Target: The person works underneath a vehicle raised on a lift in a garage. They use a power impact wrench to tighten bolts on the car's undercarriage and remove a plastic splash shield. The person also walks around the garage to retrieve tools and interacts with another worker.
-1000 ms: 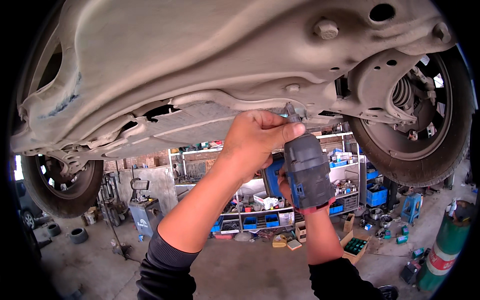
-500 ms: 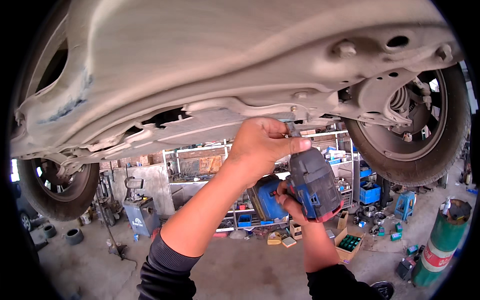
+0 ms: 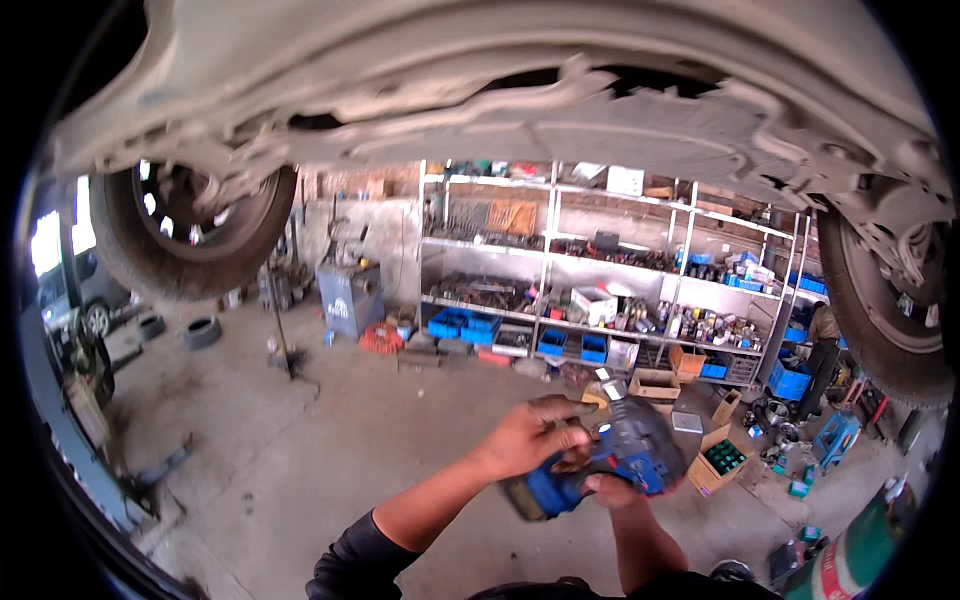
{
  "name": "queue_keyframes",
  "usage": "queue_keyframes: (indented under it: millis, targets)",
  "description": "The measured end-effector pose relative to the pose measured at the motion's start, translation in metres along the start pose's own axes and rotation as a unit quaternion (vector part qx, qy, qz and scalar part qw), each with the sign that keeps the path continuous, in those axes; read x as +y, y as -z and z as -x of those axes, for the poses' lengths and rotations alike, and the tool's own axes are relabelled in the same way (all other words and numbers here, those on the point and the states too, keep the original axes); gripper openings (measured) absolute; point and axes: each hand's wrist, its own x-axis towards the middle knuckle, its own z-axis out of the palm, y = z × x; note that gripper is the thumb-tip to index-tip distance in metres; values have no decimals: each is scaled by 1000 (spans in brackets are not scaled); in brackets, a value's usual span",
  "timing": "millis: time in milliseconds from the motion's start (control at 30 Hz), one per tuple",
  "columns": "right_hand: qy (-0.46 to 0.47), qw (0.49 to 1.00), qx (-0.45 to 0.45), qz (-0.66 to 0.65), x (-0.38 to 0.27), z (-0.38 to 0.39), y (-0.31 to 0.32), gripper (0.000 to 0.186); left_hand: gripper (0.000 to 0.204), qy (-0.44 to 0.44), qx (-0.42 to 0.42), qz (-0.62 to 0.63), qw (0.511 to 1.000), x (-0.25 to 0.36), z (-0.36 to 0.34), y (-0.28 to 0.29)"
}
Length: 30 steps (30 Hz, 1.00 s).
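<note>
I have a blue-and-black cordless impact wrench low in front of me below the car underbody, its nose tilted upward. My right hand is wrapped round its handle. My left hand is beside the nose with fingers curled in; whatever it holds is blurred and too small to make out. A battery pack at the tool's base extends toward the lower left.
Two wheels hang overhead. Behind are metal shelves of bins and parts, a person in dark trousers, cardboard boxes, a blue stool, a green drum and a lift post.
My hands and the wrench have dropped away from the underbody. My view has tipped down and left, showing more floor and shelving. My left hand's fingers have left the socket tip.
</note>
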Motion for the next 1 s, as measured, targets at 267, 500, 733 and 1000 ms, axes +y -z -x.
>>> queue_keyframes:
  millis: [267,500,733,1000]
  targets:
    - [-234,920,120,-291,103,82,-44,59,33,408,-19,-31,912,-70,215,25]
    - [-299,913,91,-262,107,93,-63,52,17,656,447,272,545,-239,470,63]
    - [-298,939,77,-153,96,78,-94,47,24,339,372,321,802,-67,286,60]
    - [-215,953,85,-194,82,78,-103,55,25,158,238,160,945,29,155,45]
